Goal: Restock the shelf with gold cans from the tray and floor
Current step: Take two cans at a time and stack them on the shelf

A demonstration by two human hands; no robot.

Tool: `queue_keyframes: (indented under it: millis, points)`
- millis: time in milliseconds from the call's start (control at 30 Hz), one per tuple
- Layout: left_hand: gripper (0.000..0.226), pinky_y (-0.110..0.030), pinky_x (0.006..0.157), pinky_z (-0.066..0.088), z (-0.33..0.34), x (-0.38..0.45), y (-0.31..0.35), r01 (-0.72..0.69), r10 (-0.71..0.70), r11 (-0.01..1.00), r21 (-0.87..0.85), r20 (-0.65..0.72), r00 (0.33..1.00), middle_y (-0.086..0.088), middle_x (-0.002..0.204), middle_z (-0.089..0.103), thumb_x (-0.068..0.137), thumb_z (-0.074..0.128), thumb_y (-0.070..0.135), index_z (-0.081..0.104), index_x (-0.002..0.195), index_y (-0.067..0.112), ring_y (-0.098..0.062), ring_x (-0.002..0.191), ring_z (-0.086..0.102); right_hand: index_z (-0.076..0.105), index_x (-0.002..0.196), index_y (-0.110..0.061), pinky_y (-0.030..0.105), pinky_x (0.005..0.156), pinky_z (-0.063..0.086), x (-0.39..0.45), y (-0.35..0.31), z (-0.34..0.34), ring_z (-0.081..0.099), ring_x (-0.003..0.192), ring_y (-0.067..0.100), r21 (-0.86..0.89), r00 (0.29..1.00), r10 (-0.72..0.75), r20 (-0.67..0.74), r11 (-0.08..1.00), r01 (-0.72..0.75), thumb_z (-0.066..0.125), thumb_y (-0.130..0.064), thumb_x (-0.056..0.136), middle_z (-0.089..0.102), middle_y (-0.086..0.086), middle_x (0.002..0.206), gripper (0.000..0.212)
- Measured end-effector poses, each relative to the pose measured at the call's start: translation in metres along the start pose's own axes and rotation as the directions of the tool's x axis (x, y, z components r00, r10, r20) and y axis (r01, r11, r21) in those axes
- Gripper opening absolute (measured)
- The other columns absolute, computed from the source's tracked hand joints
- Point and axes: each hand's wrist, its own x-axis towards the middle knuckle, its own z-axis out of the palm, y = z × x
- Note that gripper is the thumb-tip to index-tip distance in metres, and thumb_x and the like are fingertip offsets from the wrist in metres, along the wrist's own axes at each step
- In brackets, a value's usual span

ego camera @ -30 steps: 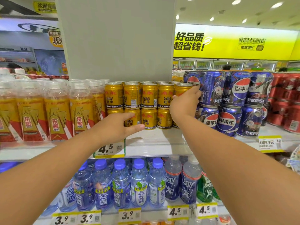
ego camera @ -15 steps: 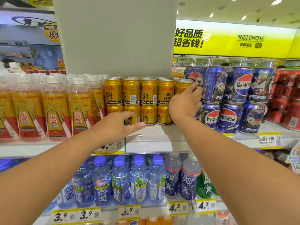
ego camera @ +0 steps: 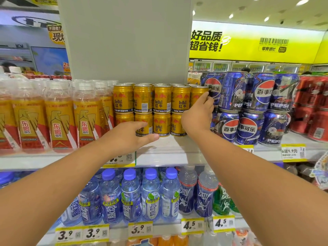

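— What is your right hand doing?
— It is reaching up to the end can in the top row of gold cans, fingers curling round its right side, next to the Pepsi cans.
— And your left hand?
— It is hovering flat and relaxed in front of the lower row, thumb out over the shelf, holding nothing.
— What is sitting to the left?
— Bottles with gold labels.

Front row of short gold metal Red Bull cans: five on top, four visible underneath. Tall blue Pepsi cans: about four over four. Purple-capped clear water bottles: four up front. Two hands.
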Motion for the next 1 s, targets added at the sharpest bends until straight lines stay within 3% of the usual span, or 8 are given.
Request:
queue_keyframes:
  millis: [233, 433, 567, 667, 733, 833, 900, 1000]
  points:
    - [0.103, -0.04, 0.113, 0.037, -0.001, 0.0, -0.006, 0.021, -0.029, 0.987, 0.159, 0.05, 0.998, 0.009, 0.156, 0.036, 0.065, 0.034, 0.092, 0.034, 0.151, 0.036, -0.017, 0.141, 0.037, -0.004, 0.156, -0.007, 0.044, 0.12, 0.015, -0.028, 0.016, -0.009, 0.0, 0.15, 0.033, 0.075, 0.967, -0.04, 0.251, 0.997, 0.022, 0.048, -0.022, 0.096, -0.006, 0.015, 0.163, 0.081]
    - [0.096, -0.038, 0.111, 0.034, -0.002, -0.003, -0.005, 0.014, -0.026, 0.982, 0.187, 0.063, 0.998, 0.007, 0.157, 0.035, 0.072, 0.037, 0.087, 0.034, 0.152, 0.033, -0.019, 0.142, 0.036, 0.042, 0.136, -0.012, 0.043, 0.107, 0.038, -0.037, 0.035, -0.022, 0.039, 0.129, 0.03, 0.111, 0.914, -0.225, 0.338, 0.974, 0.199, 0.056, -0.028, 0.093, 0.038, 0.015, 0.14, 0.047]
    - [0.094, -0.038, 0.112, 0.034, -0.002, -0.006, -0.004, 0.003, -0.018, 0.978, 0.208, 0.072, 0.997, 0.006, 0.158, 0.034, 0.075, 0.039, 0.085, 0.033, 0.152, 0.032, -0.02, 0.142, 0.035, 0.059, 0.111, -0.013, 0.033, 0.084, 0.043, -0.038, 0.043, -0.039, 0.053, 0.108, 0.028, 0.039, 0.876, -0.274, 0.397, 0.958, 0.282, 0.054, -0.033, 0.095, 0.052, 0.01, 0.118, 0.026]
    - [0.091, -0.039, 0.113, 0.035, -0.001, -0.01, 0.0, -0.029, 0.008, 0.969, 0.246, 0.089, 0.996, 0.006, 0.158, 0.033, 0.079, 0.04, 0.083, 0.032, 0.153, 0.031, -0.02, 0.143, 0.034, 0.062, 0.111, -0.013, 0.034, 0.087, 0.045, -0.046, 0.046, -0.051, 0.054, 0.109, 0.025, 0.031, 0.841, -0.343, 0.418, 0.931, 0.364, 0.054, -0.036, 0.096, 0.056, 0.009, 0.121, 0.029]
    - [0.088, -0.039, 0.112, 0.035, -0.001, -0.012, 0.003, -0.055, 0.027, 0.958, 0.282, 0.101, 0.995, 0.006, 0.158, 0.033, 0.081, 0.041, 0.081, 0.031, 0.153, 0.03, -0.021, 0.143, 0.034, 0.056, 0.129, -0.011, 0.032, 0.1, 0.038, -0.053, 0.043, -0.06, 0.047, 0.125, 0.024, 0.028, 0.797, -0.399, 0.452, 0.9, 0.435, 0.054, -0.037, 0.098, 0.051, 0.01, 0.137, 0.041]
    - [0.089, -0.039, 0.114, 0.032, 0.001, -0.017, 0.005, -0.094, 0.06, 0.934, 0.344, 0.11, 0.992, 0.008, 0.159, 0.03, 0.08, 0.04, 0.082, 0.029, 0.153, 0.033, -0.02, 0.144, 0.031, 0.028, 0.154, -0.015, 0.034, 0.118, 0.017, -0.063, 0.038, -0.069, 0.015, 0.149, 0.019, -0.058, 0.696, -0.422, 0.581, 0.831, 0.553, 0.046, -0.05, 0.099, 0.021, 0.003, 0.162, 0.067]
    - [0.093, -0.041, 0.116, 0.031, 0.003, -0.021, 0.006, -0.1, 0.06, 0.92, 0.379, 0.118, 0.991, 0.009, 0.161, 0.027, 0.076, 0.038, 0.086, 0.027, 0.153, 0.036, -0.019, 0.146, 0.028, 0.016, 0.158, -0.02, 0.038, 0.121, 0.01, -0.067, 0.036, -0.07, 0.001, 0.152, 0.018, -0.104, 0.65, -0.38, 0.658, 0.809, 0.578, 0.04, -0.058, 0.098, 0.008, -0.001, 0.165, 0.075]
    - [0.091, -0.04, 0.117, 0.027, 0.004, -0.029, 0.011, -0.109, 0.068, 0.899, 0.425, 0.111, 0.992, 0.007, 0.162, 0.024, 0.078, 0.039, 0.084, 0.027, 0.154, 0.035, -0.019, 0.147, 0.025, 0.01, 0.159, -0.022, 0.04, 0.121, 0.005, -0.072, 0.036, -0.073, -0.004, 0.152, 0.018, -0.123, 0.62, -0.321, 0.716, 0.816, 0.565, 0.035, -0.066, 0.096, 0.003, -0.002, 0.166, 0.08]
